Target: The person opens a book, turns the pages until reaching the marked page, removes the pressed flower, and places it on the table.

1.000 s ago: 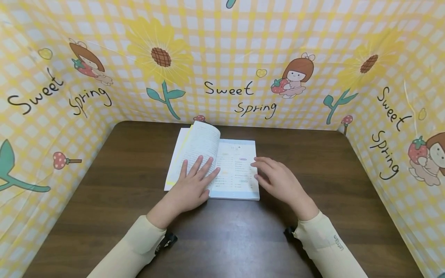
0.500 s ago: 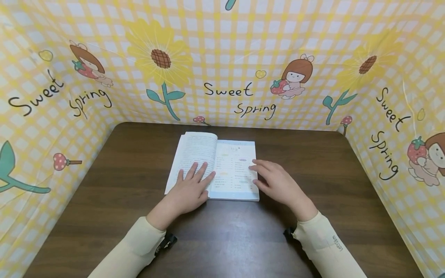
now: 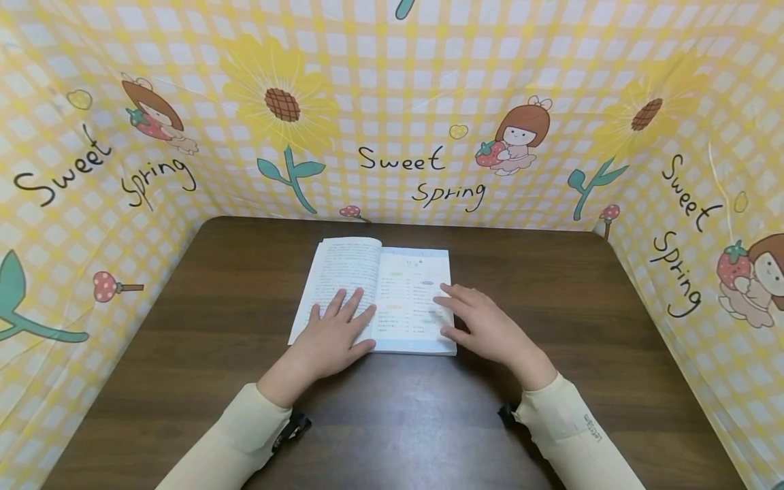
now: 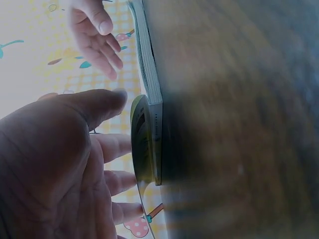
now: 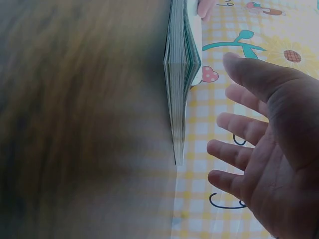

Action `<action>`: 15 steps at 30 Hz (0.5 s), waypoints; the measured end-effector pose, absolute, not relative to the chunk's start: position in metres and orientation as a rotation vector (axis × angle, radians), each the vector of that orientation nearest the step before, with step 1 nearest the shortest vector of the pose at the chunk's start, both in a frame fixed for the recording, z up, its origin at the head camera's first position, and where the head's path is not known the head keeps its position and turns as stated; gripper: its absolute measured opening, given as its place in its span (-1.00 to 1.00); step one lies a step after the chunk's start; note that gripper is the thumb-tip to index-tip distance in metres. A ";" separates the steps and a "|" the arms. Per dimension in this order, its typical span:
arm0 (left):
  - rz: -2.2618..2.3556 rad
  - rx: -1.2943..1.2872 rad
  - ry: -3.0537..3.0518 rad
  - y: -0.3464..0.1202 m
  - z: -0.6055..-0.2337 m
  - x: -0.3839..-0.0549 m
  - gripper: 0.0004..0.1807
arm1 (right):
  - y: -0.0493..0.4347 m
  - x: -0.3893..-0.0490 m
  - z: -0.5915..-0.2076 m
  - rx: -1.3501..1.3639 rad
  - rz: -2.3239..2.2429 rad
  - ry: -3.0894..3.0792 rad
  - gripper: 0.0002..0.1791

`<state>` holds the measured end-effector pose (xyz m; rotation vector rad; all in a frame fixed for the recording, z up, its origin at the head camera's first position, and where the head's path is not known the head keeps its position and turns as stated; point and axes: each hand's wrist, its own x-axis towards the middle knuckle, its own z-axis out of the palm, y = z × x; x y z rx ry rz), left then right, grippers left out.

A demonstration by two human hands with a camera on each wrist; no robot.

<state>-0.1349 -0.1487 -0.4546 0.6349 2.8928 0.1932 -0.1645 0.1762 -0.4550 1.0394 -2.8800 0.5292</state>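
Observation:
An open book (image 3: pixel 404 292) lies on the dark wooden table, its right page printed with a list in columns and small coloured labels. My left hand (image 3: pixel 331 340) rests with spread, straight fingers on the lower part of the left page (image 3: pixel 349 265). In the left wrist view the fingertips touch the turned-over leaf beside the book's spine (image 4: pixel 155 129). My right hand (image 3: pixel 490 327) hovers at the book's right edge, fingers loosely extended over the margin. The right wrist view shows a gap between that hand (image 5: pixel 259 134) and the page block (image 5: pixel 177 89).
The brown table (image 3: pixel 202 354) reaches out on both sides of the book. A yellow checked cloth (image 3: pixel 392 88) with flowers and "Sweet Spring" lettering stands around its back and sides. Dark straps (image 3: pixel 292 430) sit at both wrists.
The raised left leaf has come down flat to the left. My left hand has slid slightly toward me, its thumb spreading out. My right hand has shifted slightly left over the page edge.

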 end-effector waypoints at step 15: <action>0.186 0.598 2.898 -0.147 -0.457 -0.137 -0.17 | 0.178 -0.164 -0.463 1.164 0.605 -3.024 -0.10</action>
